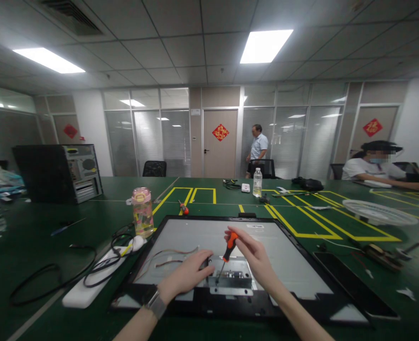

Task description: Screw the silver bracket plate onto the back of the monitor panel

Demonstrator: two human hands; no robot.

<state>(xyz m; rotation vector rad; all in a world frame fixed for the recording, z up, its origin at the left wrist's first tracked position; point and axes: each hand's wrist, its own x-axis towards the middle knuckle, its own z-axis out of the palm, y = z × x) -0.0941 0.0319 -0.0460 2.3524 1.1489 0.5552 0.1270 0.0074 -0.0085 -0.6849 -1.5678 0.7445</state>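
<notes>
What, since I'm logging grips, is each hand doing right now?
Left hand: fingers at the bracket; whether it grips anything cannot be told.
Right hand: closed, holding the screwdriver.

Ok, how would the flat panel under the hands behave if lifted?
The panel is likely fairly stiff, being flat with a black frame around it. The metal bracket near its close edge may make that side heavier. The thin wires lying across it would probably flop.
</notes>
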